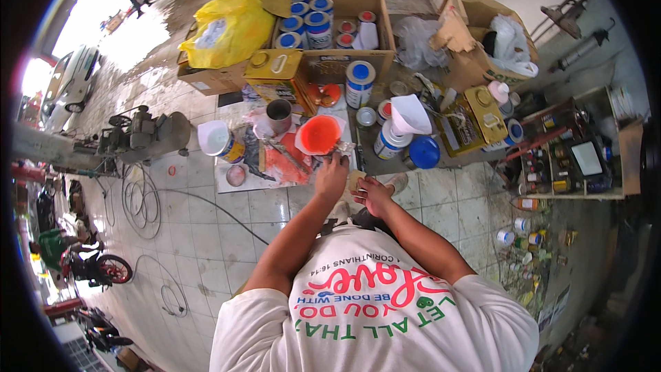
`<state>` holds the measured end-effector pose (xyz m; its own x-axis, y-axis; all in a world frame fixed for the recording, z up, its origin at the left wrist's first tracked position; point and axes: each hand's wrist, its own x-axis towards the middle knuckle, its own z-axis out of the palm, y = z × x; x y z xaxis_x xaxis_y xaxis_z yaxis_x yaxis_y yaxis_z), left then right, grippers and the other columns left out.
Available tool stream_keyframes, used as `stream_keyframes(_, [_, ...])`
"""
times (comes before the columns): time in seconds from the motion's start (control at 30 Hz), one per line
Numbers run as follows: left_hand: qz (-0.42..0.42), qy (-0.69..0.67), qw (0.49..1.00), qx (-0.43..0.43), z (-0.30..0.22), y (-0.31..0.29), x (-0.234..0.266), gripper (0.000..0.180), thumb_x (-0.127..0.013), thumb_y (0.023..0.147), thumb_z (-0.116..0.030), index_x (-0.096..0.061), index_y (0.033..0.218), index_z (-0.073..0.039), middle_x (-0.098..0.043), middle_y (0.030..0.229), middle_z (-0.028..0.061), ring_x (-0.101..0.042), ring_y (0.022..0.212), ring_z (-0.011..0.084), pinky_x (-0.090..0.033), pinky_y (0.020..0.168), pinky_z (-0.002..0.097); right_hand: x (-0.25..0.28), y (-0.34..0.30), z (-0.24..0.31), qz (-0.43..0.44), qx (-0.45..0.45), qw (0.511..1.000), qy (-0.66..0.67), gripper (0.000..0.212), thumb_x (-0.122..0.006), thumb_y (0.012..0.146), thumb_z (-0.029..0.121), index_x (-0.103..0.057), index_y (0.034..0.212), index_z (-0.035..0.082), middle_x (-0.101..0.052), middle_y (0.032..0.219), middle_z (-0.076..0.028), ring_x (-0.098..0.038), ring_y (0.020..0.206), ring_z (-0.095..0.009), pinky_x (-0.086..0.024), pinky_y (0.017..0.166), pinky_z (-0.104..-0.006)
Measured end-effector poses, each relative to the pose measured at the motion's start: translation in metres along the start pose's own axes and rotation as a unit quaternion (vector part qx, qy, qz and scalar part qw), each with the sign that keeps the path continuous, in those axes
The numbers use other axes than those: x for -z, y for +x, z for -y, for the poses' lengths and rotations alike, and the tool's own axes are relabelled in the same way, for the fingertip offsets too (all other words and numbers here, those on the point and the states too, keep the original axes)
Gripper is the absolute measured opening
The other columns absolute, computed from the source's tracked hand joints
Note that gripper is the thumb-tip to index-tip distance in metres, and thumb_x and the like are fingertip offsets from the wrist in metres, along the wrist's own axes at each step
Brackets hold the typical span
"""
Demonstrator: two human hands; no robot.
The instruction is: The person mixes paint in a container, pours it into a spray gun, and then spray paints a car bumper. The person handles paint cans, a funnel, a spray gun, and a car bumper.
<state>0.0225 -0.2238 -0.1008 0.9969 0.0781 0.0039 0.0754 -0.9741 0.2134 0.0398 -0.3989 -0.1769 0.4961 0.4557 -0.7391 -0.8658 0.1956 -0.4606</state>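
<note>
Tiled floor (206,227) carries paint cans (359,83), cardboard boxes (344,62), hoses (141,200).

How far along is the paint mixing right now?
Done: orange paint already sits in the white container, and orange smears cover the sheet beside it. In hand: the left hand reaches to the container's near edge; the right hand hovers close by, apparently empty. Left: several blue-lidded cans stand closed.

both arms outstretched, left hand (332,176) forward
</note>
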Motion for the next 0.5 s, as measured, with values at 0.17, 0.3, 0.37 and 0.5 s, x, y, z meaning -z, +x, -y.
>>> stream_keyframes(0.17, [-0.076,-0.098,0.991,-0.052,0.017,-0.016,0.002,0.041,-0.063,0.089,-0.011,-0.062,0.129,-0.005,-0.058,0.129,0.0144,-0.065,0.112,0.0353,-0.061,0.08,0.0451,-0.001,0.002,0.0,-0.04,0.044,0.996,-0.071,0.016,-0.072,0.099,0.023,-0.059,0.106,0.016,-0.065,0.091,0.0,-0.066,0.077,-0.017,-0.052,0.065,-0.0335])
stream_keyframes(0.3, [-0.103,-0.267,0.958,-0.023,0.039,-0.025,-0.002,0.059,-0.082,0.084,-0.013,-0.063,0.139,-0.008,-0.06,0.14,0.0146,-0.066,0.118,0.033,-0.061,0.084,0.0401,-0.002,0.01,0.004,-0.043,0.162,0.977,-0.128,0.023,-0.074,0.097,0.021,-0.06,0.109,0.007,-0.067,0.085,-0.003,-0.065,0.07,-0.015,-0.052,0.057,-0.0321])
stream_keyframes(0.37, [-0.097,-0.339,0.936,0.005,0.042,-0.031,-0.001,0.06,-0.082,0.084,-0.007,-0.062,0.14,-0.005,-0.06,0.141,0.014,-0.066,0.119,0.0291,-0.063,0.084,0.0367,-0.014,0.007,0.013,-0.055,0.202,0.963,-0.168,0.023,-0.074,0.096,0.017,-0.06,0.109,0.005,-0.066,0.082,-0.003,-0.064,0.067,-0.015,-0.052,0.056,-0.0316])
stream_keyframes(0.5, [-0.087,-0.429,0.899,0.027,0.044,-0.031,-0.001,0.062,-0.08,0.084,0.004,-0.06,0.142,-0.003,-0.058,0.144,0.0157,-0.066,0.122,0.0266,-0.066,0.086,0.0343,-0.024,0.013,0.031,-0.066,0.226,0.933,-0.271,0.029,-0.073,0.092,0.008,-0.063,0.117,0.002,-0.067,0.083,-0.006,-0.064,0.067,-0.015,-0.053,0.055,-0.0309])
